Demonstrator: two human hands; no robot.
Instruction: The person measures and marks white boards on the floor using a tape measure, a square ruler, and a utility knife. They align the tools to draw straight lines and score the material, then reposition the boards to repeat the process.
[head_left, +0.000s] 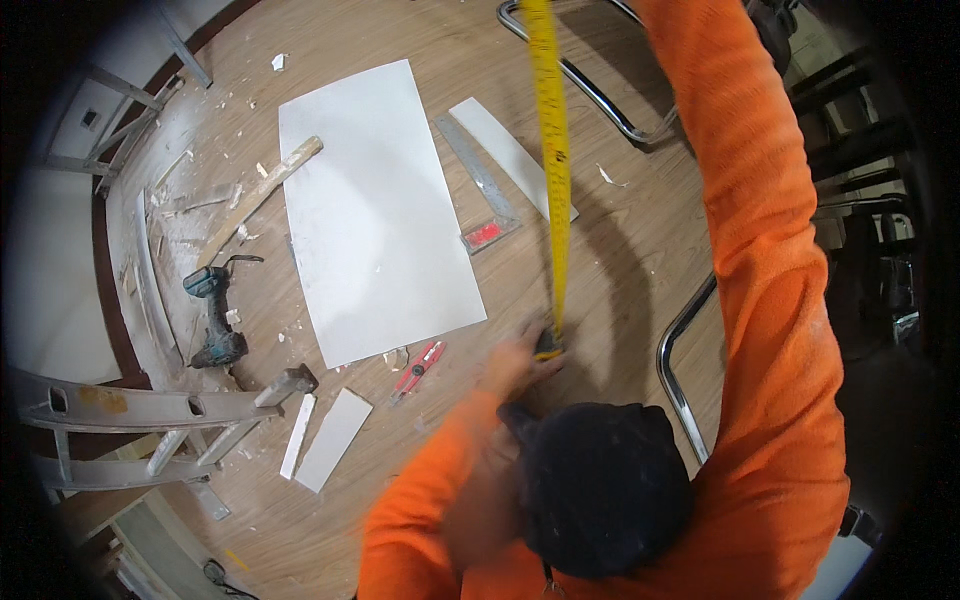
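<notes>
Neither my left hand nor my right hand is in view. Below the camera is another person in orange sleeves and a black cap (610, 490). That person's left hand (515, 362) grips the dark case of a tape measure (547, 343). The yellow tape blade (552, 150) runs up from the case and leaves the top of the view. The person's right arm (765, 250) is raised past the top edge, so that hand is hidden. Left of the blade, a large white panel (380, 200) lies on the floor beside a metal square (478, 185) and a white strip (505, 145).
A red utility knife (418, 370) and white offcuts (335, 440) lie below the panel. A cordless power tool (217, 320), a wooden batten (260, 200) and scattered debris are to the left. A metal ladder (150, 408) stands lower left; curved chrome chair legs (675, 350) are at right.
</notes>
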